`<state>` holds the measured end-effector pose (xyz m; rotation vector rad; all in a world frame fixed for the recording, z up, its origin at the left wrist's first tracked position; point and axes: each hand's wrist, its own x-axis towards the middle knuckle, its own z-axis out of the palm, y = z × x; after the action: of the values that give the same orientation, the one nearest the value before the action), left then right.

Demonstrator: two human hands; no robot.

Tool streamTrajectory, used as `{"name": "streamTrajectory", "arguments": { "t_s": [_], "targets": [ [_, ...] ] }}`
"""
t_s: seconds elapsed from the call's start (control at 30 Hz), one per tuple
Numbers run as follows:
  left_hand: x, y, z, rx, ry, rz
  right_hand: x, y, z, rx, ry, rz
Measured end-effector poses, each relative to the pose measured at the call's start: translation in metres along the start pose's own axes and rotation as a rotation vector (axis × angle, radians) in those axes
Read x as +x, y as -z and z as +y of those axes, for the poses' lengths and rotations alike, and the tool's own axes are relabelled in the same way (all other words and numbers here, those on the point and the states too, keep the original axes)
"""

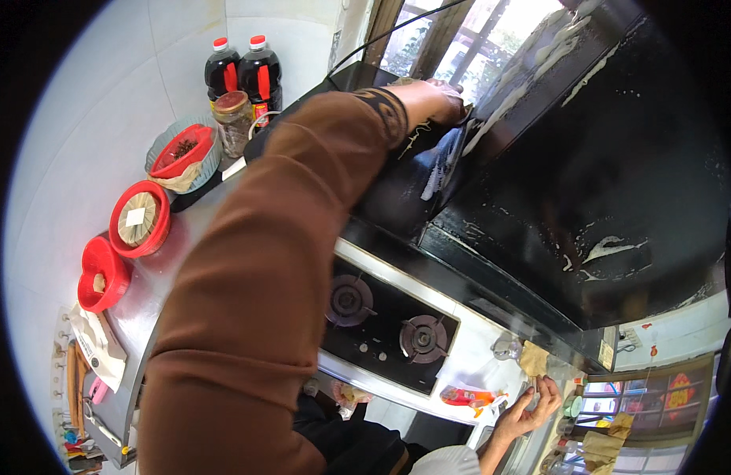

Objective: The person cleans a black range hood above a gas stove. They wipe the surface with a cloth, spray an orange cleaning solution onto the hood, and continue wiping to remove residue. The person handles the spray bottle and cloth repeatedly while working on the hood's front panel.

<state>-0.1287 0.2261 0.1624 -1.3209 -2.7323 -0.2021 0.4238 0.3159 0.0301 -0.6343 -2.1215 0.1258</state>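
My left hand (447,102), at the end of a long brown sleeve, reaches to the upper part of a black range hood (579,172) near the window. Its fingers face away, and a small edge of something shows beside them; what it holds is hidden. White foam (502,113) streaks the hood next to this hand and lies in patches on its large dark panel. At the lower right, my right hand (528,409) is raised with its fingers loosely curled and apart, nothing visible in it. An orange spray bottle (467,396) lies on the counter to its left.
Below the hood is a two-burner gas hob (395,332). Along the left wall stand two dark sauce bottles (259,71), a glass jar (233,122) and red plastic baskets (163,228) on a metal counter (148,288). A black cable (395,29) crosses before the window.
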Motion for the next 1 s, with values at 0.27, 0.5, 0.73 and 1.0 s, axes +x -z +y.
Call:
{"name": "streamTrajectory", "arguments": {
  "t_s": [0.27, 0.5, 0.73, 1.0],
  "targets": [
    [-0.015, 0.008, 0.006, 0.114, -0.045, -0.166, -0.017, 0.006, -0.001, 0.013, -0.034, -0.041],
    [0.012, 0.009, 0.005, 0.308, -0.082, -0.203, -0.026, 0.014, 0.006, 0.007, -0.047, -0.025],
    [0.018, -0.007, -0.014, 0.227, -0.326, -0.139, -0.037, 0.021, 0.005, -0.016, -0.044, -0.005],
    [0.02, -0.005, -0.009, 0.19, -0.065, -0.075, -0.035, 0.024, 0.004, -0.018, -0.04, -0.029]
  ]
}}
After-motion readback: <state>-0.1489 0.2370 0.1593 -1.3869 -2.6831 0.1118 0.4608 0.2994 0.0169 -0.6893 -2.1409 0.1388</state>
